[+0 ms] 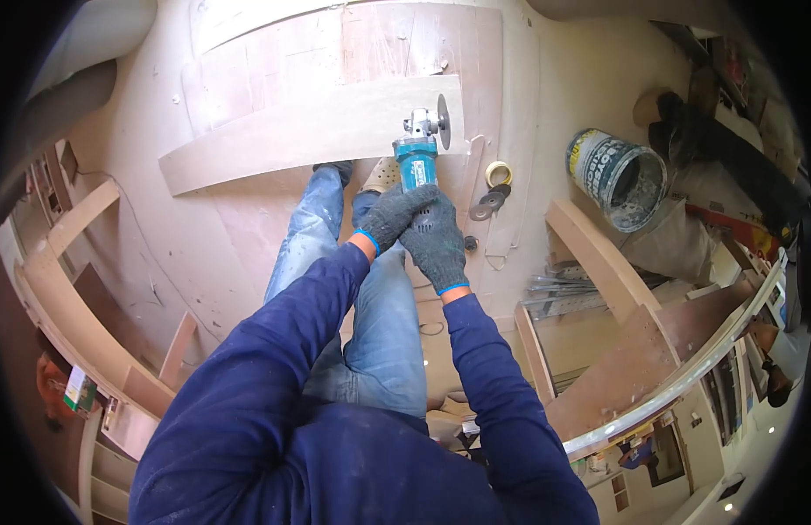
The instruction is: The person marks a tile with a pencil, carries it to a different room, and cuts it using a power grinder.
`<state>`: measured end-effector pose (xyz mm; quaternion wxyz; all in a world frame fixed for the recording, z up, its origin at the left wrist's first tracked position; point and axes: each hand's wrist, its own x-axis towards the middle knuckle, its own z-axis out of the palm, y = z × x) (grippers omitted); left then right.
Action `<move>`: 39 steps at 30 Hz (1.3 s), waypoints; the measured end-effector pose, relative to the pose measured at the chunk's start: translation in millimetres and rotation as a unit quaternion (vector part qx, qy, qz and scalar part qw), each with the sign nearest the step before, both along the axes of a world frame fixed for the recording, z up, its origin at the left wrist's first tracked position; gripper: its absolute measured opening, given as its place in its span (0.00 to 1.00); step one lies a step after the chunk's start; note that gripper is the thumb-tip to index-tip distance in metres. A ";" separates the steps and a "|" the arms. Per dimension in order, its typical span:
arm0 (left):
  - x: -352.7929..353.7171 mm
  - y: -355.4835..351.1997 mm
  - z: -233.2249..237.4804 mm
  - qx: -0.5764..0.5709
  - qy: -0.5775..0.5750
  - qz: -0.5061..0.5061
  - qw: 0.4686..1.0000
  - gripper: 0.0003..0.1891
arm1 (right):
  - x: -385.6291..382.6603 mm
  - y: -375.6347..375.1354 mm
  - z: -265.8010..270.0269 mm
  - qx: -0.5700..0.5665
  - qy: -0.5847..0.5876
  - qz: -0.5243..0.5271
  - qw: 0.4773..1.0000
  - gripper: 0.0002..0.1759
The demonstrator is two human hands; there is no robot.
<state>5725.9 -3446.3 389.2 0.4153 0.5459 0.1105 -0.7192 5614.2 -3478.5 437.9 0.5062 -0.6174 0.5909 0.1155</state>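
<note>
Both my hands wear dark grey knit gloves with blue cuffs. My left hand (392, 214) and my right hand (438, 241) wrap together around the rear body of a teal angle grinder (417, 157). Its disc (444, 120) stands on edge at the right end of a curved plywood strip (309, 131), which lies across larger plywood sheets (405, 44) on the floor. My legs in blue jeans (379, 324) stretch below the strip, with one shoe at its lower edge.
Spare grinder discs (488, 206) and a tape roll (498, 171) lie right of the grinder. A used paint bucket (617, 178) stands further right. Curved wooden frames (598, 254) and boards lie at right and at left (73, 306). A cable runs on the floor.
</note>
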 end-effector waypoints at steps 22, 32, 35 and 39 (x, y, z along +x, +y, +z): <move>2.7 -202.6 -112.8 -0.116 -0.029 -0.686 0.717 0.24 | 32.2 -87.6 -56.1 0.114 -0.010 -0.705 0.700 0.35; -20.7 -223.0 -104.0 -0.124 -0.052 -0.764 0.631 0.32 | 46.4 -80.9 -98.3 0.018 -0.023 -0.701 0.712 0.35; -6.6 -225.1 -130.0 -0.113 -0.040 -0.767 0.631 0.33 | 26.2 -93.7 -60.5 0.105 -0.096 -0.759 0.636 0.33; 34.8 -222.5 -204.8 -0.116 -0.069 -0.800 0.584 0.34 | 43.8 -84.0 -93.0 0.081 -0.053 -0.748 0.656 0.38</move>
